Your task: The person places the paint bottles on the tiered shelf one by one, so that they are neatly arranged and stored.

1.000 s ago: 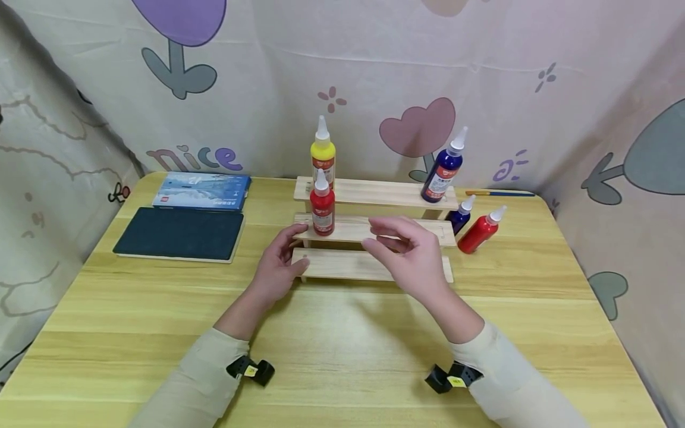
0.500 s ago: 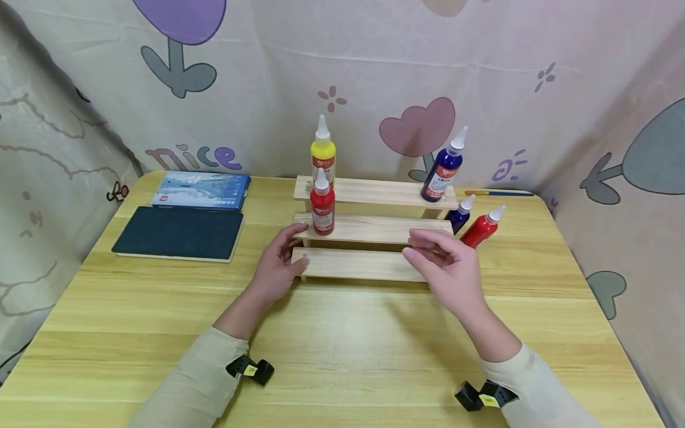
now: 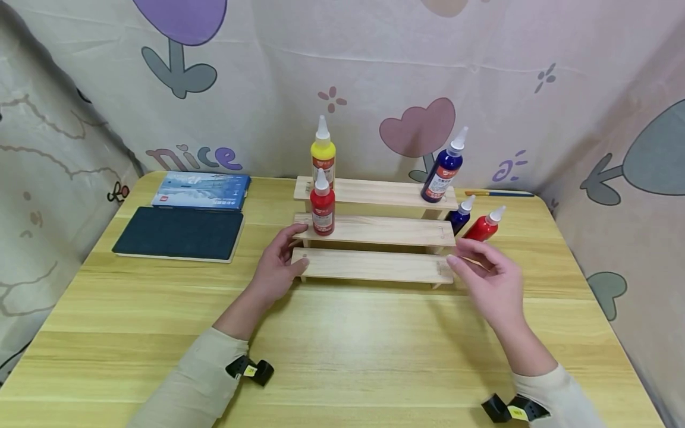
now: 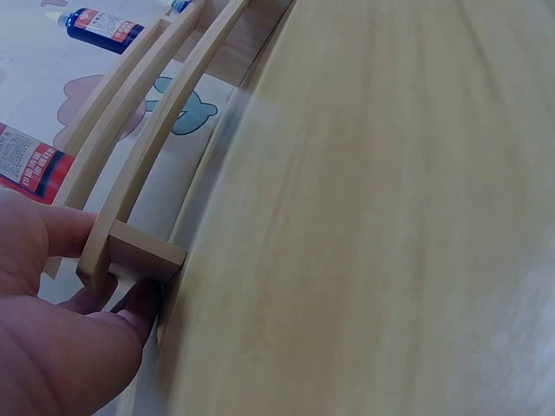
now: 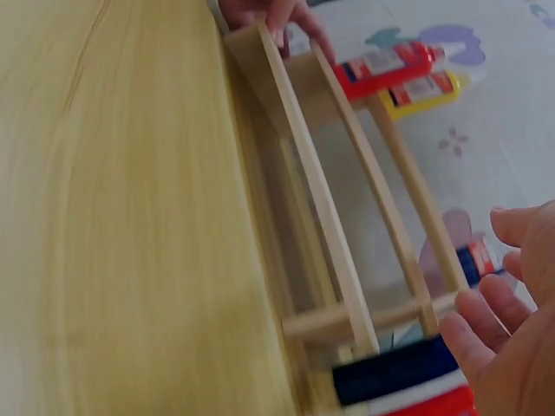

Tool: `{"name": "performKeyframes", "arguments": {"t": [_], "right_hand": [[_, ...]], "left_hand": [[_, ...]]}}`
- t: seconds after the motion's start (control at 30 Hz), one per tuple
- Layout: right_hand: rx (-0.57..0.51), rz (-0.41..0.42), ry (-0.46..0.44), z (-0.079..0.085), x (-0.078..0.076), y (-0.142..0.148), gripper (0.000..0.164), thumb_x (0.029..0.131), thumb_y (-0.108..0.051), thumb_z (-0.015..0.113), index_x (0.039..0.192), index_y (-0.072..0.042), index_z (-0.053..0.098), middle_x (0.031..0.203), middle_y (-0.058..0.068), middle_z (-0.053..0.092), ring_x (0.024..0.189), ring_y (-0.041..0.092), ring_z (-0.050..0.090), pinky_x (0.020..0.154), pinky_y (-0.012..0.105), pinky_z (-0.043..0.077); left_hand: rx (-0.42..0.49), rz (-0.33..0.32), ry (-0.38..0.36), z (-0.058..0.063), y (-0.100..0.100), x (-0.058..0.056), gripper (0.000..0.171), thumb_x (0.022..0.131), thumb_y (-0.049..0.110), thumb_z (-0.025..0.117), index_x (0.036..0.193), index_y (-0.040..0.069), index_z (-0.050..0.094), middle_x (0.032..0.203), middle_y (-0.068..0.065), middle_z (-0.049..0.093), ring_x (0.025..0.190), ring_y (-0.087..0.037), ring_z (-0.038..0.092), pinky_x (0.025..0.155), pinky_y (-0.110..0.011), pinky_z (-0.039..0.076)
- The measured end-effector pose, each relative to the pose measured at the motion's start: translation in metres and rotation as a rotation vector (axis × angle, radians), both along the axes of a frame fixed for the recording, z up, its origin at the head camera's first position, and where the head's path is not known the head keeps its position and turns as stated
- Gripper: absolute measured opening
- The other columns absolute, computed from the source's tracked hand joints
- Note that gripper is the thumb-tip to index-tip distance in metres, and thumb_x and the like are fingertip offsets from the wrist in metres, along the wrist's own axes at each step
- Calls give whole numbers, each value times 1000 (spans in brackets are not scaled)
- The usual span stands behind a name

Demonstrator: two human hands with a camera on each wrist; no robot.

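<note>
A three-step wooden rack [image 3: 374, 264] stands on the table. My left hand [image 3: 275, 267] grips its left end, and in the left wrist view the fingers reach around the shelf ends. A red paint bottle [image 3: 323, 209] stands on the middle step, with a yellow paint bottle [image 3: 323, 153] behind it on the top step. At the top step's right end stands a blue paint bottle [image 3: 442, 176]. My right hand [image 3: 492, 288] is at the rack's right end, fingers loosely bent, holding nothing. Just behind it are a second blue bottle [image 3: 459, 220] and a second red bottle [image 3: 484, 226], partly hidden.
A dark notebook [image 3: 179, 235] and a blue box [image 3: 202, 190] lie at the left of the table [image 3: 342, 356]. A paintbrush [image 3: 500, 192] lies along the back right edge. A printed curtain [image 3: 267, 89] hangs close behind.
My right hand has moved right along the front of the rack to its right end, now covering part of the red bottle there. The left hand and the rack have stayed put.
</note>
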State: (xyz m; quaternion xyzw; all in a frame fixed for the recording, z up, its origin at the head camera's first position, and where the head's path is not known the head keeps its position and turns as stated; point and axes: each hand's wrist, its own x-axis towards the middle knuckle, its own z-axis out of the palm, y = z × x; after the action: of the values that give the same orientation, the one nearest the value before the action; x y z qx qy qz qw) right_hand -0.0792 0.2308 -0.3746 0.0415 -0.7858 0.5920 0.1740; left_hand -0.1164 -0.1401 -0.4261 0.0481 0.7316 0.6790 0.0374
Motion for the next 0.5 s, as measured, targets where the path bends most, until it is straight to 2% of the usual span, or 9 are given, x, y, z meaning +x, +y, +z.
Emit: {"name": "performKeyframes", "arguments": {"t": [0.23, 0.5], "right_hand": [[-24, -141, 3, -4, -2, 28, 30, 83, 9, 76, 112, 9, 70, 108, 14, 70, 96, 17, 68, 81, 20, 53], [-104, -297, -68, 0, -19, 60, 33, 84, 0, 78, 116, 5, 70, 105, 5, 69, 96, 15, 65, 80, 14, 50]], "left_hand": [[3, 2, -4, 1, 0, 0, 65, 90, -16, 60, 144, 20, 49, 150, 1, 43, 134, -24, 41, 115, -39, 25], [-5, 1, -6, 1, 0, 1, 65, 90, -15, 60, 144, 21, 49, 150, 2, 43, 135, -24, 40, 115, -40, 25]]}}
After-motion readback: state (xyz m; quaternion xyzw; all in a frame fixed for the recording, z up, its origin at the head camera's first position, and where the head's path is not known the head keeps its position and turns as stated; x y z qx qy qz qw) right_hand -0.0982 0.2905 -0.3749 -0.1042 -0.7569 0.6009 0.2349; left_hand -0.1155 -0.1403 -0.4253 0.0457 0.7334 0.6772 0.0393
